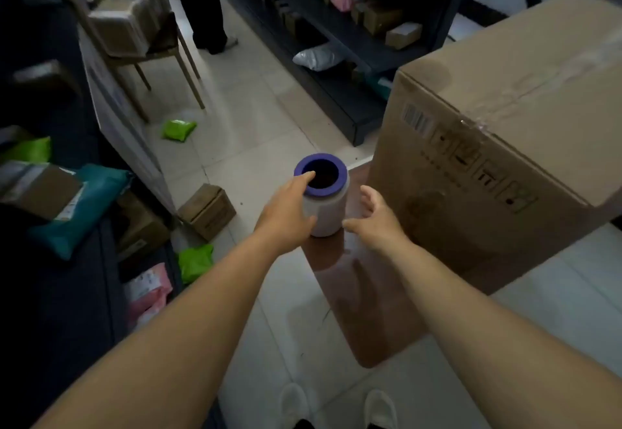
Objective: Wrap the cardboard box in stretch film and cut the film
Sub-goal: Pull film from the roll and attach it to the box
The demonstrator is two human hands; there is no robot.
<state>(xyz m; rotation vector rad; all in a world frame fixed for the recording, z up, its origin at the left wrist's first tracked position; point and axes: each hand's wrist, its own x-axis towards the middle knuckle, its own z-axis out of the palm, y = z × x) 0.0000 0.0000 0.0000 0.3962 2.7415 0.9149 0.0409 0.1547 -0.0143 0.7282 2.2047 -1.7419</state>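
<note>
So far the wrapping looks barely begun, as far as I can judge: the cardboard box (pixel 498 145) shows bare brown sides with printed marks and a strip of clear tape along its top seam, and I can see no film drawn across any face. Everything is left to do: pull the film out, carry it round the box, then cut it.

Well off to the left of the grip, small parcels and a green pouch (pixel 178 129) lie on the tiled floor (pixel 255 125), and a chair (pixel 141 34) stacked with wrapped boxes stands farther back.

At the grip itself, the left hand (pixel 289 209) holds the roll of stretch film (pixel 324 196), which stands upright on a brown strip of floor. The fingertips reach over the purple rim toward the hollow core and the thumb presses the white side lower down, so the hand is clamped on the roll between rim and wall.

Just right of the roll, the right hand (pixel 378 216) is spread, fingers loose and apart, holding nothing. It sits close beside the roll; whether the thumb touches the base I cannot tell.

Right of that hand, and near it, stands the box, resting on the floor.
</note>
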